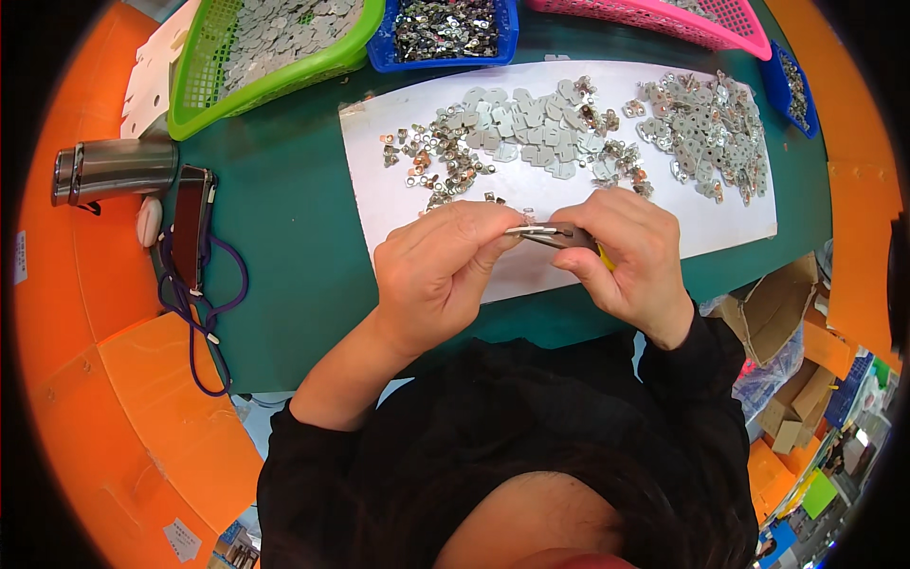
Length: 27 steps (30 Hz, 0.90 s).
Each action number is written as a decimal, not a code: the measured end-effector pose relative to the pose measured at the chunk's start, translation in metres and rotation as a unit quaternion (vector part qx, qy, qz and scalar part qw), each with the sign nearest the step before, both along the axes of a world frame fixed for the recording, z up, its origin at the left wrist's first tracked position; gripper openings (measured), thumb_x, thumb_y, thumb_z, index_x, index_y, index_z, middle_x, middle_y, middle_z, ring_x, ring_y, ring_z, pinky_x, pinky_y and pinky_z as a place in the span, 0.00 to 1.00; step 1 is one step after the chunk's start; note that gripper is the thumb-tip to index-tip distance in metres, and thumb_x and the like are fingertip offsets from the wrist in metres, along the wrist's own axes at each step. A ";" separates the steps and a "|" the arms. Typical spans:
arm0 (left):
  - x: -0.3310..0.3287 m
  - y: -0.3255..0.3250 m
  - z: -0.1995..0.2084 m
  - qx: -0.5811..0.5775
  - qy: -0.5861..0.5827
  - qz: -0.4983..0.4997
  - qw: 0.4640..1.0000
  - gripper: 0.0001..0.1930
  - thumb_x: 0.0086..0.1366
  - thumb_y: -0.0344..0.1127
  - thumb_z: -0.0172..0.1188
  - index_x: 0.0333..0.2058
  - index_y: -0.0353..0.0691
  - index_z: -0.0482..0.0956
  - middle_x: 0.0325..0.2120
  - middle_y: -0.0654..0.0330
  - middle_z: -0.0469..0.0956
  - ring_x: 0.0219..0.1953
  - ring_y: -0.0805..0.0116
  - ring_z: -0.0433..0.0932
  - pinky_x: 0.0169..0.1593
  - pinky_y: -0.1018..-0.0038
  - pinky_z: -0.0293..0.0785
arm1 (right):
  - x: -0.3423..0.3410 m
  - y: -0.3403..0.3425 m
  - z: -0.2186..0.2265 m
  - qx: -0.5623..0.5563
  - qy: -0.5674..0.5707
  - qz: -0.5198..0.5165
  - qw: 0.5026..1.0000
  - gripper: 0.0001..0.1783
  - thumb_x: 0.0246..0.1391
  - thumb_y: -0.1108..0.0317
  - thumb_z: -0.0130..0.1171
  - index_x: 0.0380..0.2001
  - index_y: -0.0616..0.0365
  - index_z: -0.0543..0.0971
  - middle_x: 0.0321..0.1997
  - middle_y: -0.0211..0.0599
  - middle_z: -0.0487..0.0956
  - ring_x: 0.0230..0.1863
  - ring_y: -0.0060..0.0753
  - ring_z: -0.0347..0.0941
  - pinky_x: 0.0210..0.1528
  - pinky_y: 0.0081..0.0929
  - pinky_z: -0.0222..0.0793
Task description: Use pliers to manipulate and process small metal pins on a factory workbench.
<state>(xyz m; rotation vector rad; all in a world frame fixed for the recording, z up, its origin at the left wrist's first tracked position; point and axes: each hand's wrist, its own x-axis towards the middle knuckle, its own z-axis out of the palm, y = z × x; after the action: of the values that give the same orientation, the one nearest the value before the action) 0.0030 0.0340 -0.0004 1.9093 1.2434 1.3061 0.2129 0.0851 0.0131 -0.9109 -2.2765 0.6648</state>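
My left hand (431,261) pinches a small flat metal plate (527,229) between thumb and fingertips. My right hand (635,251) is wrapped round pliers (574,235) with a dark head and a bit of yellow handle showing. The plier jaws meet the plate between my two hands, just over the near part of a white sheet (379,194). Beyond my hands lie a pile of flat grey plates (531,128) and loose small metal clips (450,166). A pile of plates with small metal parts on them (711,137) lies to the right.
Along the far edge of the green table (284,322) stand a green basket (370,38), blue trays (445,64) (777,90) and a pink basket (730,40), all holding metal parts. A steel tumbler (123,171) and a phone with a purple cord (192,228) lie left. Cardboard boxes (773,313) stand right.
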 end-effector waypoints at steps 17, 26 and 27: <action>-0.003 0.003 -0.003 0.086 -0.014 0.061 0.994 0.04 0.58 0.21 0.59 0.26 0.34 0.74 0.20 0.57 0.74 0.19 0.64 0.73 0.24 0.74 0.67 | 0.015 0.015 0.044 -0.581 0.006 0.153 0.799 0.22 0.67 0.58 0.48 0.31 0.65 0.81 0.28 0.34 0.81 0.30 0.21 0.76 0.35 0.21 0.71; -0.001 0.003 0.000 0.151 0.065 0.038 0.986 0.06 0.50 0.23 0.63 0.25 0.37 0.74 0.18 0.58 0.72 0.18 0.61 0.72 0.22 0.72 0.66 | 0.010 0.028 0.057 -0.645 -0.073 0.151 0.746 0.30 0.69 0.46 0.45 0.25 0.60 0.80 0.20 0.29 0.76 0.19 0.18 0.72 0.24 0.16 0.66; 0.000 0.004 0.000 0.150 0.065 0.033 0.986 0.06 0.50 0.23 0.63 0.25 0.37 0.74 0.18 0.58 0.72 0.18 0.61 0.72 0.22 0.72 0.66 | 0.010 0.029 0.056 -0.648 -0.068 0.156 0.742 0.30 0.69 0.46 0.45 0.24 0.60 0.79 0.18 0.29 0.75 0.18 0.18 0.71 0.23 0.15 0.64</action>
<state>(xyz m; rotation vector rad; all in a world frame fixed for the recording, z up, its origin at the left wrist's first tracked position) 0.0027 0.0377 -0.0003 2.2097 1.2384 1.4950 0.2233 0.1141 0.0694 -1.1079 -1.8358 2.5619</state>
